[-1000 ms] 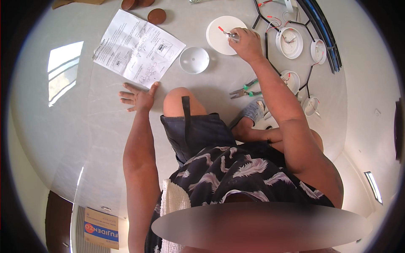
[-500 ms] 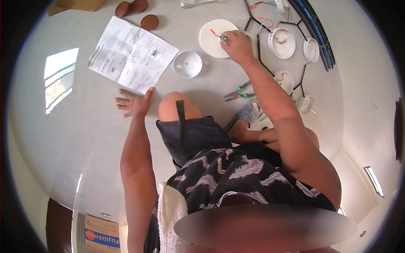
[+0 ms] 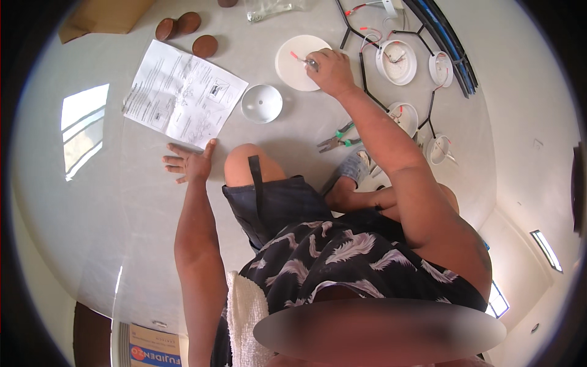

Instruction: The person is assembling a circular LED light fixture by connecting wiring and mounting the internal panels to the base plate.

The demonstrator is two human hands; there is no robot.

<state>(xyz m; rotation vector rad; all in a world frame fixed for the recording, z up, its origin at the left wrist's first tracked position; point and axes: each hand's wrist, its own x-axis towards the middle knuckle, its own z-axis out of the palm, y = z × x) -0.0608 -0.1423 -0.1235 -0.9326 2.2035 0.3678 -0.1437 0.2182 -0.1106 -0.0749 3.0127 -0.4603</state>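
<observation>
My left hand [image 3: 191, 164] lies flat on the floor with its fingers spread, its thumb at the lower corner of a creased printed sheet [image 3: 184, 92]. Over a round white disc [image 3: 290, 73], my right hand [image 3: 333, 73] has its fingers closed on a small metallic part [image 3: 312, 63]. A short wire with a red tip [image 3: 295, 55] sticks out beside that part. How the part meets the disc is hidden by my fingers. Between the sheet and the disc sits a small white bowl-shaped cup [image 3: 262, 103]. Green-handled pliers [image 3: 333, 143] rest near my right forearm.
To the right, several white round housings [image 3: 396, 62] with red-tipped wires are joined by black branching rods [image 3: 365, 67]. Dark tubing [image 3: 449, 55] curves behind them. Brown discs [image 3: 205, 46], cardboard [image 3: 107, 18] and a clear bag [image 3: 272, 9] lie at the far side.
The view has shifted slightly, so floor objects appear a little lower and farther left. My left hand stays spread on the floor, and my right hand keeps its grip over the disc.
</observation>
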